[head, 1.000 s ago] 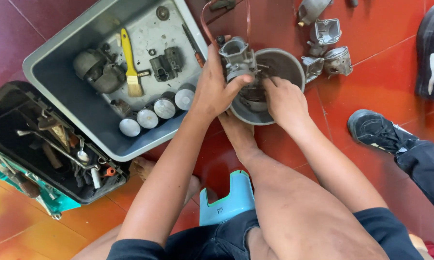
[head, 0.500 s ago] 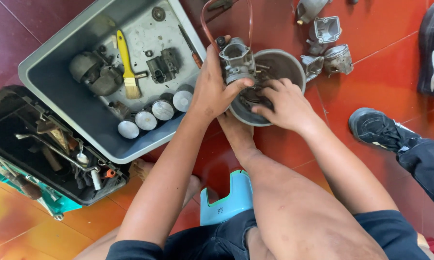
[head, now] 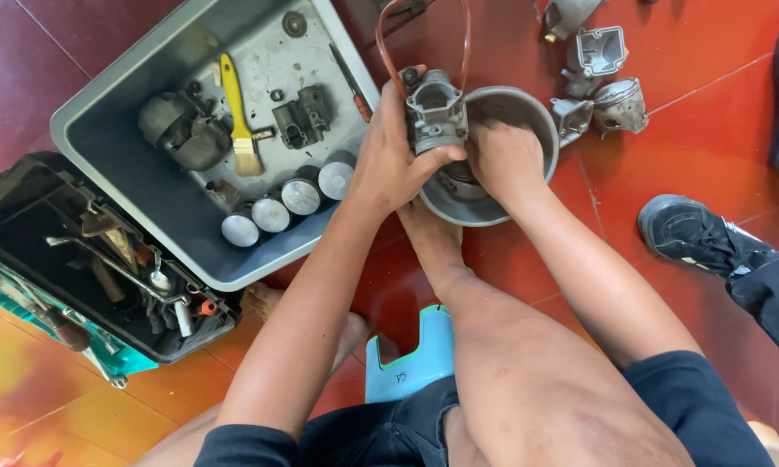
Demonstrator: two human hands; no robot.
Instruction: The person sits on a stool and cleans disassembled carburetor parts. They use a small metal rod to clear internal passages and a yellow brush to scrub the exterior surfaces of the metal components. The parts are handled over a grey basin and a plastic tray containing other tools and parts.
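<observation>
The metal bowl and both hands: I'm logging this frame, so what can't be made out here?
- Head view: the right hand covers whatever it touches inside the metal bowl.
- The left hand hides the near side of the grey carburetor body.
- The black toolbox interior is dark and cluttered; small tools blur together.
- The metal parts at the top are partly cut off by the frame edge.

- I have one view only, from the camera on the person's head, looking almost straight down.
- It sits close above the round grey metal bowl [head: 515,186] on the red tiled floor [head: 709,164].
- The large grey plastic tray [head: 138,186] fills the upper left; the person's knees fill the bottom edge.
</observation>
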